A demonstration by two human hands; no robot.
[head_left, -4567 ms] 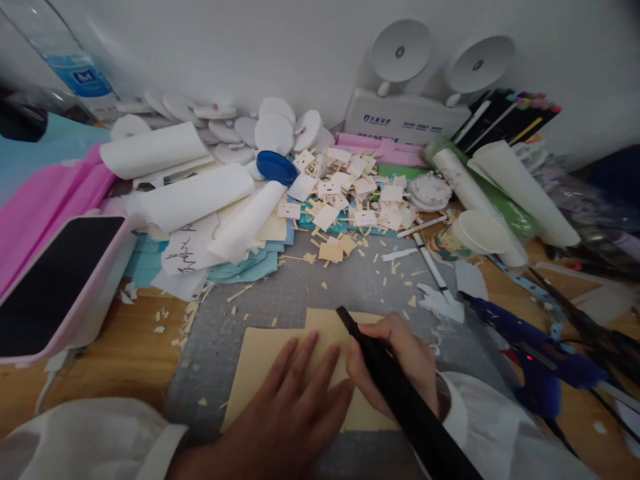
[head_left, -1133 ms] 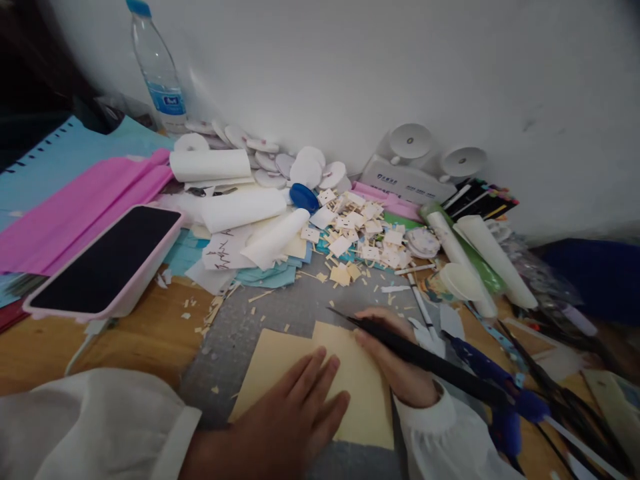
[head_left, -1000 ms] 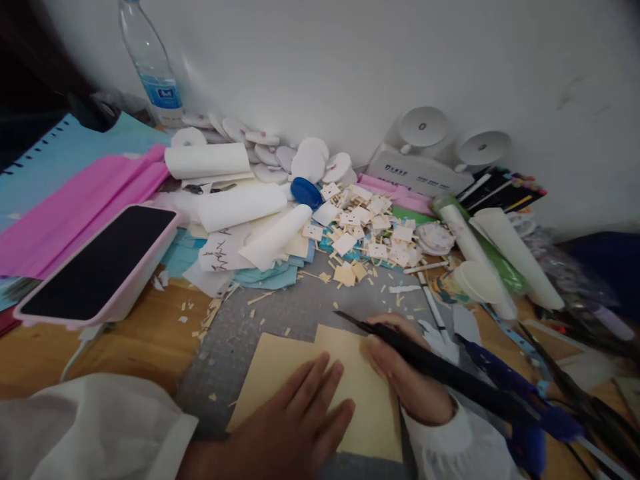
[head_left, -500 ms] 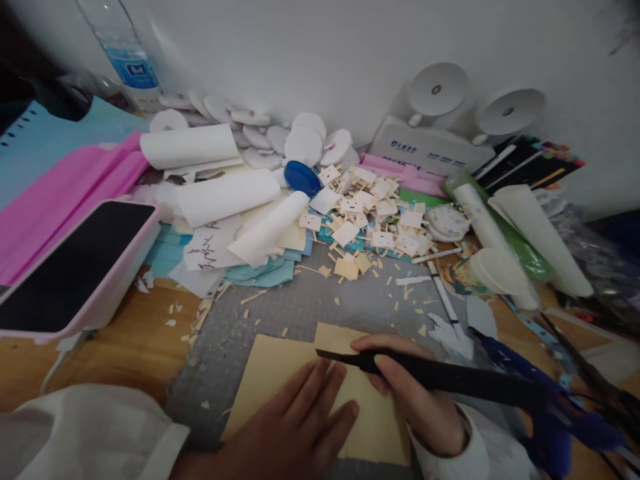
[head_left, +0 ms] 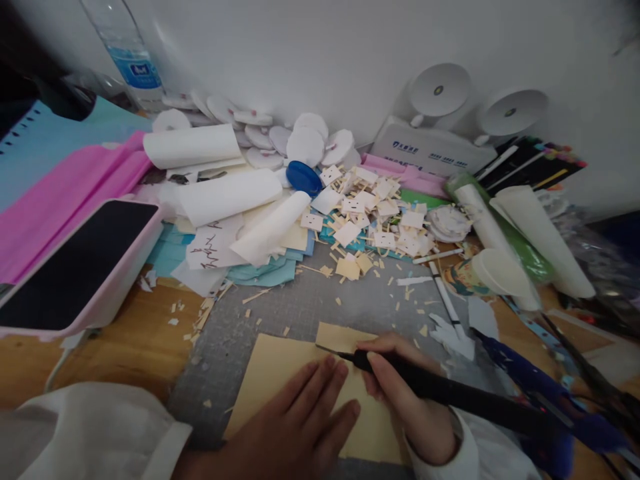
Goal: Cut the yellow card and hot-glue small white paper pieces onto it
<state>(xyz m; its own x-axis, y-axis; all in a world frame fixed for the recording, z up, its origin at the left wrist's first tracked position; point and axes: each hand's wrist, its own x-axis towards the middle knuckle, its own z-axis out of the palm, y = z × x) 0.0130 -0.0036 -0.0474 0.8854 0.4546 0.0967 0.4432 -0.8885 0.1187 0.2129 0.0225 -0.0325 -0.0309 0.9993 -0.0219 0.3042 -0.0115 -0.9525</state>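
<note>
Black knife: about a second ago its blade reached past the yellow sheet and over the grey mat; now the blade is above the sheet, its tip by the step in the far edge. Whether it touches the paper, I cannot tell.
Right hand: fingers closed around the knife's front grip, over the mat's near right part.
Left hand: palm down on the sheet, as before, fingers extended and close together, thumb apart; fingertips just short of the blade.
Yellow sheet: flat on the near part of the mat, its far edge well inside the mat's.
Mat, left edge: wooden tabletop beyond it, then a pink-cased phone.
Mat, right edge: a blue glue gun beside it; the knife's rear end overlaps it in view, contact unclear.
Mat, far side: a pile of small paper figures.
Open room: a strip of mat between sheet and pile, dotted with scraps, bounded rightward by torn white paper.
</note>
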